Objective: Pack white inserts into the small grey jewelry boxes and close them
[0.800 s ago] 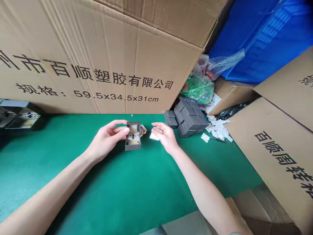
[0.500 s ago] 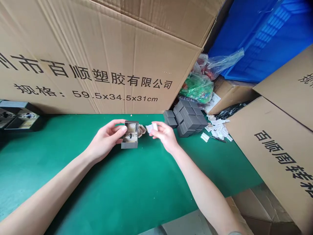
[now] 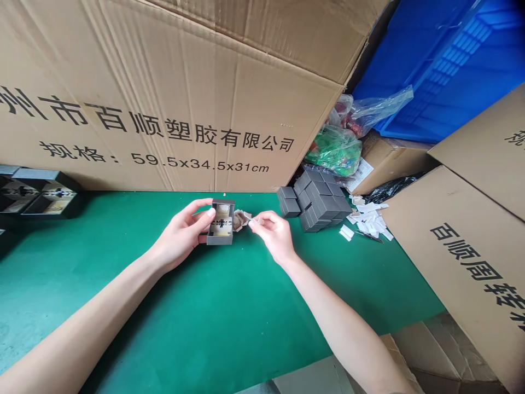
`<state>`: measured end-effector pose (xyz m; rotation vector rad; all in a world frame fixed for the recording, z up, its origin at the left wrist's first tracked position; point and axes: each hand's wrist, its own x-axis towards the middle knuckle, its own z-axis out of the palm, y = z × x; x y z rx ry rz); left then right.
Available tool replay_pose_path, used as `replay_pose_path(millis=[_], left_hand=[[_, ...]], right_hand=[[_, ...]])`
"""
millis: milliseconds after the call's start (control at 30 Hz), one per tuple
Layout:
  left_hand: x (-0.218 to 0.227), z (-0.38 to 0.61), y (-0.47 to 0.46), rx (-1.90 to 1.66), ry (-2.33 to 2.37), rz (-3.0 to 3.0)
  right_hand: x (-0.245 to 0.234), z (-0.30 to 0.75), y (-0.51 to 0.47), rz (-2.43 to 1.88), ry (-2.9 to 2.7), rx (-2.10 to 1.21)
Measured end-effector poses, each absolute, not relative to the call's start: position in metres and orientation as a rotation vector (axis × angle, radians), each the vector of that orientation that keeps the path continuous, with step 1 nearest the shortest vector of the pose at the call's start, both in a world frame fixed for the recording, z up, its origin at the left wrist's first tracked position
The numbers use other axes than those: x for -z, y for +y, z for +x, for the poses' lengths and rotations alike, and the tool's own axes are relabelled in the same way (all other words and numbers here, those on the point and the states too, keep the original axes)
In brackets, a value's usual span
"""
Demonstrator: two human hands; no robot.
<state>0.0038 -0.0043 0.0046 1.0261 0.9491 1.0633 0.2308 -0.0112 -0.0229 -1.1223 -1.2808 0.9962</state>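
My left hand (image 3: 180,236) grips a small open dark grey gift box (image 3: 220,222) by its side, with the lid standing up and a cream insert inside. A crumpled beige paper piece (image 3: 241,220) lies just right of the box, touching it. My right hand (image 3: 273,235) is close by, pinching a small white tag (image 3: 254,220) between thumb and forefinger. The fingers hide most of the tag, and its tip nearly touches the crumpled paper.
Several closed grey boxes (image 3: 315,201) stand stacked on the green mat (image 3: 123,306), with loose white tags (image 3: 367,220) to their right. Large cardboard cartons (image 3: 164,93) wall the back and right. Plastic bags (image 3: 334,150) and a blue crate (image 3: 435,71) sit behind. Open boxes (image 3: 41,192) lie far left.
My right hand has moved left toward the box, bringing the white tag up to the crumpled paper. The box has turned slightly in my left hand, and the view has shifted slightly.
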Motion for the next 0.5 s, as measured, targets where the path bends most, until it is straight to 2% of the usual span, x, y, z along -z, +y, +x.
replay_pose_path(millis=[100,167,333,500], left_hand=[[-0.006,0.005,-0.005,-1.017,0.944,1.031],[-0.007,0.006,-0.005,-1.004,0.938,1.032],[-0.004,0.005,-0.004,-1.011,0.931,1.041],[-0.001,0.003,-0.004,-1.041,0.928,1.042]], right_hand=[[0.025,0.226,-0.018,-1.081,-1.499,-0.464],[0.024,0.223,-0.022,-1.021,-1.623,-0.247],[0.023,0.22,-0.025,-0.965,-1.681,-0.084],[0.026,0.221,-0.023,-0.95,-1.71,-0.096]])
